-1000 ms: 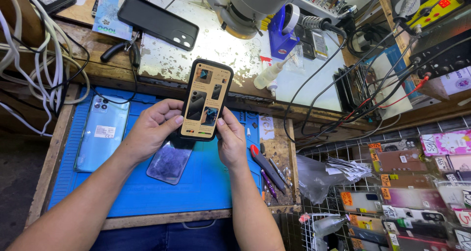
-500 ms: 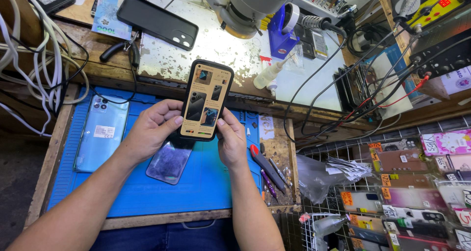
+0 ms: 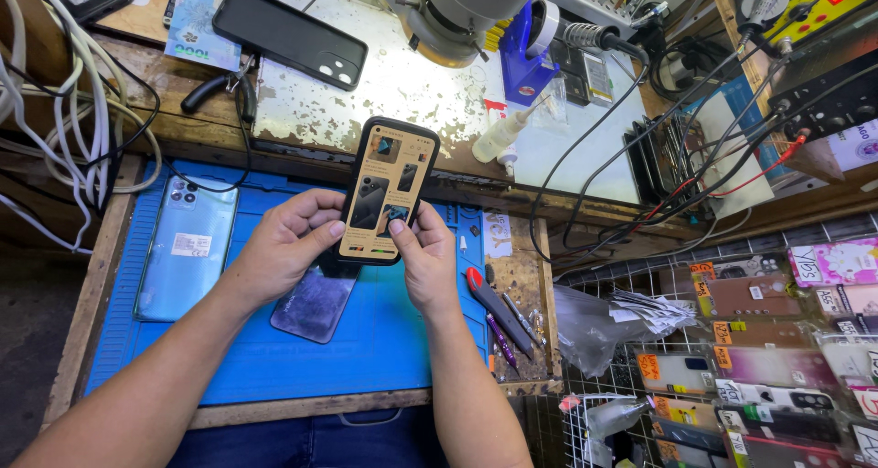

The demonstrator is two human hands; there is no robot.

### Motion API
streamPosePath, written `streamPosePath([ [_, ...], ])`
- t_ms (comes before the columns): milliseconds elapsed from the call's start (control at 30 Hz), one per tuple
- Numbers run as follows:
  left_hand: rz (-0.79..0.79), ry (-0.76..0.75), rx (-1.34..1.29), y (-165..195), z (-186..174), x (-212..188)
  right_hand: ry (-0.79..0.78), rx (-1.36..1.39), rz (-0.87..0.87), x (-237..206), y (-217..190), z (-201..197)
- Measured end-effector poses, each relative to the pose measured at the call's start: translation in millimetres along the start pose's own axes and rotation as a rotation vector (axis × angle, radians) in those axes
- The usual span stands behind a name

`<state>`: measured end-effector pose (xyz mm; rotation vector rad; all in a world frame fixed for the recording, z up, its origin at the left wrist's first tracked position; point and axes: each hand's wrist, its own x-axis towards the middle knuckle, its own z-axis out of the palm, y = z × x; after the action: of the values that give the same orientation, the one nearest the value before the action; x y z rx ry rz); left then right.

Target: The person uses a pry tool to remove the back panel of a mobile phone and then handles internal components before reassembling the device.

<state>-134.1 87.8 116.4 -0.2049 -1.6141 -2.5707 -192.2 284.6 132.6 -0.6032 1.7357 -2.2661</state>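
Both hands hold a black-framed phone (image 3: 388,188) above the blue work mat (image 3: 366,349); its face is covered by a tan printed sheet with small pictures. My left hand (image 3: 291,245) grips its left edge and lower end. On the right side my right hand (image 3: 423,255) holds it, thumb pressed on the lower part of the sheet. Under the hands a dark glass panel (image 3: 315,303) lies flat on the mat. A light blue phone (image 3: 187,245) lies back up at the mat's left side.
A black phone case (image 3: 291,34) rests on the scratched white plate (image 3: 402,84) beyond the mat. A microscope base (image 3: 457,15), a small glue bottle (image 3: 505,134), cables and pliers (image 3: 219,88) crowd the bench. Screwdrivers (image 3: 498,308) lie right of the mat; packaged cases (image 3: 777,358) hang at right.
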Motion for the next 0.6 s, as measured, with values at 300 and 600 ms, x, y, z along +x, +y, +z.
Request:
streamPosePath([
  [300,-0.015,0.004,0.007,6.2,2.0,-0.6,-0.015,0.008,0.021,-0.5,-6.3,2.1],
  [600,-0.028,0.014,0.005,8.7,3.0,-1.5,-0.014,-0.001,0.036,0.0,-6.5,1.7],
])
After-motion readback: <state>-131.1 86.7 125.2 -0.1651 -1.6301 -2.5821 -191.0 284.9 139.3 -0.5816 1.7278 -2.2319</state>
